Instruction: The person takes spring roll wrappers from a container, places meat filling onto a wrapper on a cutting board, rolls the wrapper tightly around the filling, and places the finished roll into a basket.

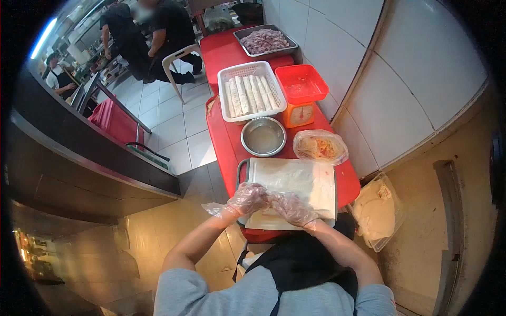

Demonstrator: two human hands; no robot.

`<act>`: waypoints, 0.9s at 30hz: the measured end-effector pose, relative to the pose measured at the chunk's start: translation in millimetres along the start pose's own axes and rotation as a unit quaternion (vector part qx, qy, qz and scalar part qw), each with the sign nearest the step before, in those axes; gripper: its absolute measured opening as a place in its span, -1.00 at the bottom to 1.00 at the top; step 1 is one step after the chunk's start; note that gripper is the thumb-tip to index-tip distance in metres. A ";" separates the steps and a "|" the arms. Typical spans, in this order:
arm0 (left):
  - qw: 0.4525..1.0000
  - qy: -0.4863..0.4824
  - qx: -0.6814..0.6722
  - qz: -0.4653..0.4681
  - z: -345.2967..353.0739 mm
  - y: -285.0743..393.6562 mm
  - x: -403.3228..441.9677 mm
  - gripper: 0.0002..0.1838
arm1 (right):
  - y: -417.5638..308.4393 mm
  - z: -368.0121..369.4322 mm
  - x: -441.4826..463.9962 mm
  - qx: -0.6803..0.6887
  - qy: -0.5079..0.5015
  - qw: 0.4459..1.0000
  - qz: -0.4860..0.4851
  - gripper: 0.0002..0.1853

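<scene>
A thin, off-white, translucent sheet (287, 178) lies on a white rectangular cutting board with a dark rim (328, 171); over its near part, the left hand (247, 199) and the right hand (295, 209), both in clear plastic gloves, are curled with fingers drawn together, nearly meeting; whether the sheet's edge is clamped beneath them cannot be told, as the fingertips are hidden. The hands are set side by side, presumably so that pressure is shared evenly; the gloves probably serve to separate skin from food.

Just beyond the board, a round metal bowl of cloudy liquid (263, 138) and a clear plastic bag of orange-and-white food (322, 147) are placed, seemingly for short reaches; behind the bowl, long pale rolls (247, 95) are laid side by side in a white perforated plastic basket (224, 100), likely so that they are not crushed; beside it, a red plastic tray (300, 84) is borne by an orange dial scale (301, 114), presumably for weighing.
</scene>
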State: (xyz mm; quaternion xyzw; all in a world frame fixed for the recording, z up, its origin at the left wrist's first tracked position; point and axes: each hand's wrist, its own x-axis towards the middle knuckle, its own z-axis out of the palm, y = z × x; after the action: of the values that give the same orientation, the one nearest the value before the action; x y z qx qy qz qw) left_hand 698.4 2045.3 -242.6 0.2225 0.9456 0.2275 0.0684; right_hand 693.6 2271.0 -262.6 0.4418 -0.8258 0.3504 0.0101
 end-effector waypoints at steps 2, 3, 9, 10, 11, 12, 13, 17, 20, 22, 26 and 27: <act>0.999 0.025 -0.019 -0.010 2.6 3.0 1.0 -0.71 | -20.3 -16.6 7.8 0.040 -0.059 0.996 0.049 -0.65; 0.999 0.020 -0.037 -0.029 2.3 4.0 3.3 -0.69 | -20.1 -17.0 10.1 0.046 -0.094 0.992 0.073 -0.67; 0.997 0.046 -0.051 -0.035 4.2 -15.9 21.3 -0.61 | -26.3 -13.3 -1.6 -0.060 -0.165 0.984 0.022 -0.67; 0.998 0.049 -0.032 -0.038 3.1 -15.5 24.2 -0.60 | -27.9 -8.6 -3.1 -0.066 -0.159 0.985 0.030 -0.67; 0.993 0.116 -0.024 -0.021 8.0 -17.1 24.6 -0.60 | -29.3 -5.2 -5.3 -0.073 -0.152 0.985 0.039 -0.67; 0.983 0.183 -0.016 -0.003 15.7 -20.8 26.0 -0.60 | -30.4 -3.8 -8.7 -0.071 -0.139 0.987 0.043 -0.66; 0.968 0.250 -0.009 0.015 20.8 -21.4 27.2 -0.60 | -31.6 -5.1 -11.0 -0.070 -0.126 0.988 0.047 -0.66; 0.996 0.038 0.063 0.047 41.5 -24.6 -11.2 -0.66 | -21.7 -11.2 -29.9 -0.130 -0.130 0.981 0.055 -0.63; 0.976 0.108 -0.154 0.106 29.6 -3.2 -46.3 -0.66 | -0.7 -13.1 -56.8 -0.105 -0.065 0.992 -0.003 -0.64; 0.985 0.088 -0.130 0.073 25.3 -0.1 -46.3 -0.63 | 3.9 -14.2 -65.3 -0.128 -0.077 0.989 0.007 -0.68; 0.990 0.070 -0.115 0.053 25.7 -5.5 -40.0 -0.64 | 13.4 -13.8 -56.0 -0.071 -0.056 0.991 0.096 -0.86; 0.990 0.080 -0.103 0.050 28.1 -6.9 -38.1 -0.65 | 17.5 -14.2 -53.4 -0.064 -0.038 0.992 0.102 -0.89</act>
State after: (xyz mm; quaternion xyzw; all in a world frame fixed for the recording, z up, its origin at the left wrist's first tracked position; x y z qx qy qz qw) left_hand 736.2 2033.7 -269.7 0.2420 0.9074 0.3436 0.0032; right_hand 709.1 2324.3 -279.3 0.3672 -0.8868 0.2792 -0.0291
